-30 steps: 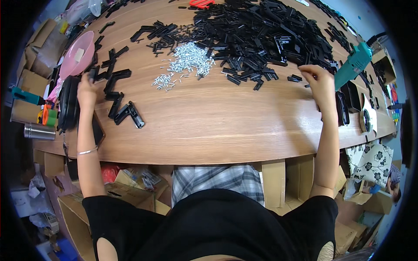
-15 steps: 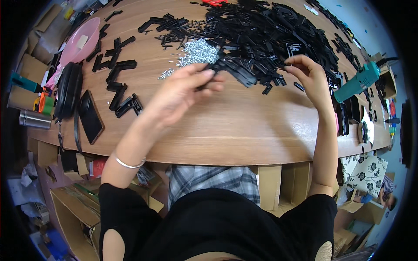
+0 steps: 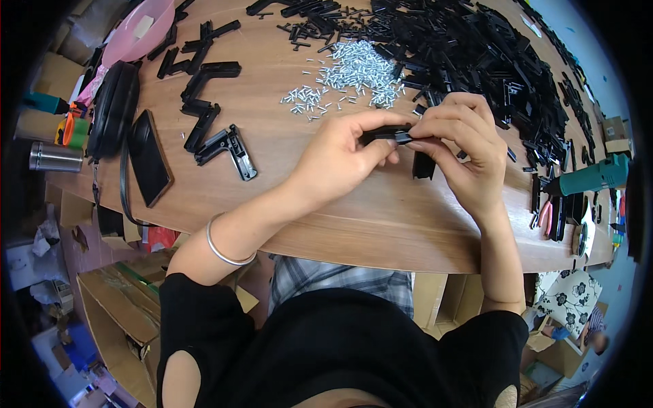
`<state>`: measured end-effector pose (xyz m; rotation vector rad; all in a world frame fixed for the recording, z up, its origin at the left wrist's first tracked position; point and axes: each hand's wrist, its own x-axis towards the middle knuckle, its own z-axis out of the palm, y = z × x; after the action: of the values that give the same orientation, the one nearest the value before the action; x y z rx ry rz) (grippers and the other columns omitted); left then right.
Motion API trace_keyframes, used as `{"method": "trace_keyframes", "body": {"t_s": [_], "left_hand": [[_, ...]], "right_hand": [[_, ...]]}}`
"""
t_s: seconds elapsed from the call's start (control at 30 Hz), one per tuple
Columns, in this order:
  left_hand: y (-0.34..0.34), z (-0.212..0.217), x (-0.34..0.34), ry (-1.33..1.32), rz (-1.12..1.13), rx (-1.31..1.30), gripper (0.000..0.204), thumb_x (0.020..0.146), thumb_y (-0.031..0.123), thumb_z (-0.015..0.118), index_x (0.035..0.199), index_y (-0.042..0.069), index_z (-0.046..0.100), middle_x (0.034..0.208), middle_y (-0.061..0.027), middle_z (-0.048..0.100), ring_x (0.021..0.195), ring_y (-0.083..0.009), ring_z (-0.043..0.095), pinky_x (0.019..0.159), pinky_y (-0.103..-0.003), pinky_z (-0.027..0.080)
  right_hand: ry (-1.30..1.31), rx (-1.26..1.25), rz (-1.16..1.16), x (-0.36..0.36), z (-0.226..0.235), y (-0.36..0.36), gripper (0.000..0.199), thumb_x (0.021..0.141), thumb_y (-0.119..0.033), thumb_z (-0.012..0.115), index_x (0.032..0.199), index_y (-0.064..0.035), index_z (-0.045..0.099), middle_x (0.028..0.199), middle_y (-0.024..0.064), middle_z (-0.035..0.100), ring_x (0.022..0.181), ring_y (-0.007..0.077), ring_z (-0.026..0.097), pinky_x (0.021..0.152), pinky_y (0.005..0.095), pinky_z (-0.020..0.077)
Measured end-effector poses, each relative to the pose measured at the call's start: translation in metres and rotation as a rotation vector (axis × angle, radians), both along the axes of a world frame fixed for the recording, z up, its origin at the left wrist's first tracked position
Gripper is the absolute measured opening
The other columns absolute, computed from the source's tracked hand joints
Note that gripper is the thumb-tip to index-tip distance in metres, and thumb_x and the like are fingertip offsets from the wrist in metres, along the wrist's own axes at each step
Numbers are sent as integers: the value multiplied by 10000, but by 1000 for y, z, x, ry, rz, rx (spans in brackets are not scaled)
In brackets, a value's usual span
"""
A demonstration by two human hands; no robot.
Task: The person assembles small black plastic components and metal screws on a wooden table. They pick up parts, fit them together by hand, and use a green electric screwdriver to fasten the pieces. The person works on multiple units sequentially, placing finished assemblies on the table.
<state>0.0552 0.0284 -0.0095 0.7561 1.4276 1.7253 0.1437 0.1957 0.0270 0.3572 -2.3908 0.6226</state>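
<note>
A black part (image 3: 423,166) is held above the counter (image 3: 360,228), in front of the person. It lies between the two hands: the left hand's (image 3: 337,156) fingers grip its left end, the thumb beneath and the index along the top, while the right hand's (image 3: 473,153) fingers pinch it near the middle, and a short leg hangs below them. The fingers cover much of it, so its full shape is hard to tell, as is whether a smaller piece is pinched there too.

Just beyond the hands lie silver screws (image 3: 364,73) in a loose pile, with a heap of black parts (image 3: 469,54) behind and to the right. Pieces overlap, and the right hand hides some of the heap's near edge. Left of the left hand is an angled frame (image 3: 241,160), with more black frames (image 3: 211,71) in a line beyond it. Further left are a phone (image 3: 151,160), a black case (image 3: 115,112), a steel cup (image 3: 56,156) and a pink bowl (image 3: 139,30), cut off at the top. At right, a teal driver (image 3: 598,175) stands near pink-handled pliers (image 3: 545,216). Below the counter are cardboard boxes (image 3: 109,333); the dark rim hides the far edges.
</note>
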Motion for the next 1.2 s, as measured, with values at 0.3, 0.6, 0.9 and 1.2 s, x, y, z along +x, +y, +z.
{"method": "trace_keyframes", "body": {"t_s": [0.3,0.6,0.9,1.2], "left_hand": [[3,-3,6,334,59,-3,344,830,73,663,1154,-15,587,1054,-76,634,896,-96,589,740,-203,491],[8,-21,15,630,399,234,261,799,60,657,1055,6,644,935,-140,664,788,-200,659,672,-260,506],[0,6,20,435,256,210,625,821,105,667,1364,10,372,1002,-169,633,836,-176,630,740,-268,500],[5,-6,19,351,170,161,500,822,184,678,1233,-44,505,966,-142,652,843,-186,629,729,-288,493]], "right_hand": [[-242,-453,-20,7,-9,-7,177,658,85,680,809,-7,684,821,86,621,847,179,588,689,250,486],[-46,-250,-103,10,-10,-27,178,648,113,667,786,1,675,805,79,615,823,211,570,717,284,457],[-151,-160,-52,7,-4,-22,324,675,-50,691,996,-9,677,989,120,620,937,249,547,833,343,439],[-58,-126,-115,11,-8,-30,214,641,16,686,851,-22,701,809,60,628,798,205,533,700,285,426]]}}
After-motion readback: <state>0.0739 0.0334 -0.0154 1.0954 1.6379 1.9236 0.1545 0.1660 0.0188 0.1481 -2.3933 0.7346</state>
